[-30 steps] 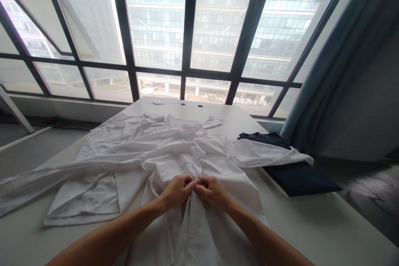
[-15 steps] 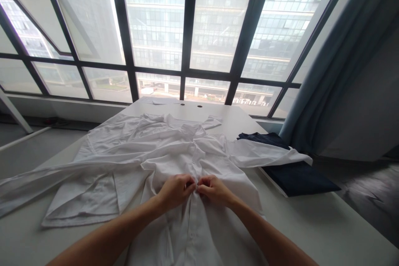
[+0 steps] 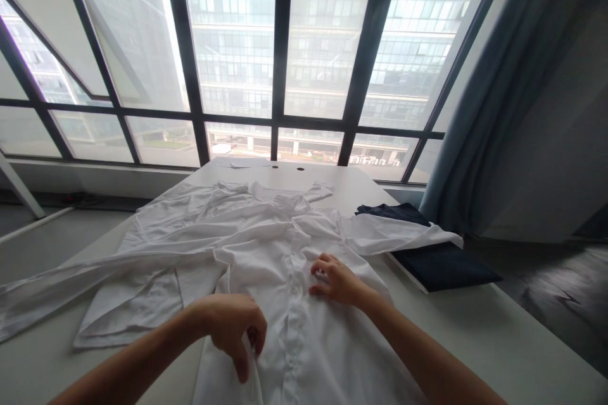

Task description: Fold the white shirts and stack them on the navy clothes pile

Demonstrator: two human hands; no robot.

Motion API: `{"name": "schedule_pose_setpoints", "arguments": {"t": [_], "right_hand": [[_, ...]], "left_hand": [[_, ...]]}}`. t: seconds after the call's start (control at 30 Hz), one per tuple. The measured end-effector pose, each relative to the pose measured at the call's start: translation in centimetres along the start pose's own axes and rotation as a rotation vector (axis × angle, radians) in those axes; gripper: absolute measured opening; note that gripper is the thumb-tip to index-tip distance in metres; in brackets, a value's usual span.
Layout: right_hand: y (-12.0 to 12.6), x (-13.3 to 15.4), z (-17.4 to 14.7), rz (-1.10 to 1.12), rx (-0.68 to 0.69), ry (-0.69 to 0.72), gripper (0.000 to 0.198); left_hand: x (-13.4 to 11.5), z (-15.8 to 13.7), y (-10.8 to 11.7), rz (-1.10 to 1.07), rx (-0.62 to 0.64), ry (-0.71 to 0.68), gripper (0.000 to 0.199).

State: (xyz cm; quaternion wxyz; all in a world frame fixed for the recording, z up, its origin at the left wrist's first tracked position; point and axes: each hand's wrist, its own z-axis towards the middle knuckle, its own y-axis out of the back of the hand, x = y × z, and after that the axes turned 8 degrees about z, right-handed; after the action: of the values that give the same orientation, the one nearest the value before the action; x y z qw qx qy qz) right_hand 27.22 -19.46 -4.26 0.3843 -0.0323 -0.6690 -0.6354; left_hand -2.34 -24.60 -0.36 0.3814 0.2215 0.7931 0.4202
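A white long-sleeved button-up shirt (image 3: pixel 270 259) lies front up and wrinkled, its button placket running down the middle. My left hand (image 3: pixel 235 326) is low over the shirt's left front, thumb and curled fingers apart, with a raised fold of cloth showing between them. To the right of the placket, my right hand (image 3: pixel 336 281) rests at the shirt front with its fingers bent and parted from the thumb, holding nothing. Part of the shirt's lower end is beyond the bottom edge of the view.
Another white garment (image 3: pixel 128 310) lies partly beneath the shirt on the left. Folded dark navy cloth (image 3: pixel 441 266) is under the right sleeve. The white table (image 3: pixel 327 172) reaches towards the windows, and a grey-blue curtain (image 3: pixel 494 107) hangs at the right.
Both hands have let go of the placket, where they were pinched together. My left hand moved down and left; my right hand shifted slightly right and opened. The view tilted up slightly.
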Motion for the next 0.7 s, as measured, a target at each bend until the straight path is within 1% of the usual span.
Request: {"name": "schedule_pose_setpoints", "arguments": {"t": [0.1,0.17,0.2,0.3,0.33,0.37,0.4,0.43,0.5,0.53,0.57,0.6,0.67,0.7], "right_hand": [[-0.1,-0.2,0.0,-0.012,0.005,-0.012,0.036],[0.0,-0.3,-0.1,-0.013,0.004,0.000,0.036],[0.1,-0.4,-0.1,-0.012,0.007,0.010,0.035],[0.6,-0.2,-0.5,-0.009,0.040,0.014,0.039],[0.8,-0.1,-0.6,-0.015,0.051,0.007,0.045],[1.0,0.0,-0.7,-0.028,0.061,-0.002,0.054],[1.2,0.2,-0.8,-0.043,0.075,-0.011,0.064],[1.3,0.3,-0.8,-0.056,0.095,-0.019,0.074],[1.5,0.4,-1.1,-0.064,0.150,-0.036,0.085],[1.5,0.4,-1.3,-0.060,0.175,-0.047,0.086],[1.5,0.4,-1.5,-0.058,0.192,-0.057,0.086],[1.6,0.5,-1.8,-0.060,0.200,-0.064,0.085],[1.9,0.8,-2.4,-0.082,0.201,-0.071,0.085],[2.1,1.1,-2.8,-0.097,0.205,-0.069,0.086]], "left_hand": [[0.4,-2.3,-0.2,-0.008,-0.008,-0.012,0.017],[0.7,-4.3,0.8,-0.152,0.067,-0.019,0.017],[0.8,-5.3,1.5,-0.263,0.138,-0.037,0.024],[1.3,-7.4,3.8,-0.619,0.376,-0.117,0.062],[1.5,-7.4,4.3,-0.706,0.406,-0.132,0.073],[1.7,-7.1,4.6,-0.757,0.376,-0.136,0.081],[1.8,-6.4,4.5,-0.763,0.284,-0.128,0.086],[2.0,-5.5,4.2,-0.719,0.141,-0.106,0.085],[2.1,-3.1,3.0,-0.497,-0.175,-0.048,0.077],[2.1,-2.0,2.2,-0.344,-0.286,-0.028,0.075],[2.1,-1.1,1.3,-0.188,-0.344,-0.021,0.077],[2.1,-0.4,0.3,-0.050,-0.353,-0.030,0.082],[1.7,0.1,-1.7,0.126,-0.303,-0.066,0.093],[1.4,-0.1,-2.7,0.167,-0.275,-0.076,0.093]]}}
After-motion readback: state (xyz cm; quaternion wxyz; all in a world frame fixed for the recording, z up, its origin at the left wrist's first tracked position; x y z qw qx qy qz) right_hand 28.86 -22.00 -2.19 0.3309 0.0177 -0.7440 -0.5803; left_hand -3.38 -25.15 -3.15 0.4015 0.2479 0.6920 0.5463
